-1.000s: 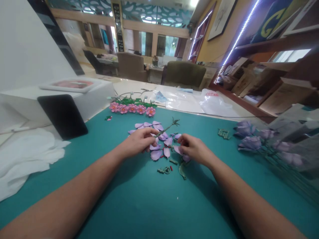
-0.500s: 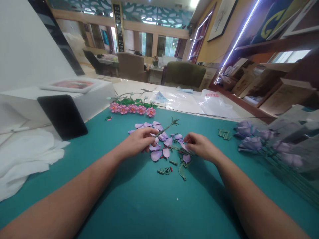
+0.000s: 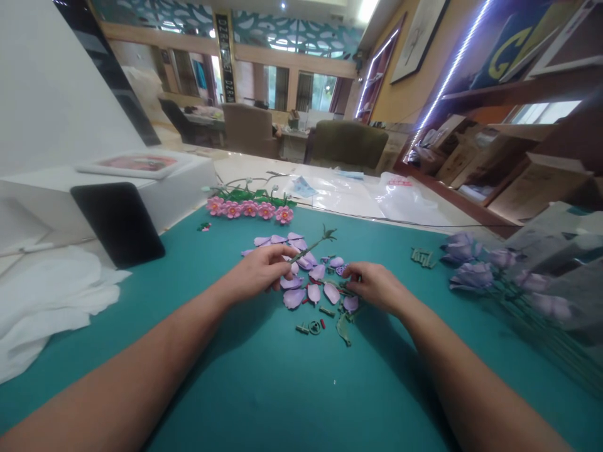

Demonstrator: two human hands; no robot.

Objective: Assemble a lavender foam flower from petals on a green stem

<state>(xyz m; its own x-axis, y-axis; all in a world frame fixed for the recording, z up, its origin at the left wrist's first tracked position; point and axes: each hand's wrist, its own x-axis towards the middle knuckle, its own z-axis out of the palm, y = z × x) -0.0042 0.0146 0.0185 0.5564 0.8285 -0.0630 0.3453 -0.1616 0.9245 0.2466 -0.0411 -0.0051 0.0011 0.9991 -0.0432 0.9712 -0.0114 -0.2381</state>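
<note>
My left hand [image 3: 261,271] is closed around the lower end of a green toy flower stem [image 3: 311,247], which slants up to the right and ends in leafy tips. Loose lilac petals [image 3: 293,298] lie spread on the mat beneath and beside this hand. My right hand [image 3: 374,284] reaches in from the other side with thumb and fingers bent together among small green parts. What it pinches, if anything, is hidden. Close to its fingertips are a purple openwork piece [image 3: 341,269] and a single lilac petal [image 3: 331,293]. Nearer to me lie a green ring [image 3: 315,327] and a red peg [image 3: 323,323].
Pink toy flowers [image 3: 249,209] line the mat's far edge. A black tablet-like panel [image 3: 120,223] leans at the left beside white cloth [image 3: 61,301]. Lilac roses [image 3: 471,275] and green pieces [image 3: 423,257] lie to the right. Plastic bags [image 3: 400,198] lie beyond the mat.
A lilac petal that was at my right hand's fingers now lies on the mat left of them. My left hand still holds the stem in nearly the same place.
</note>
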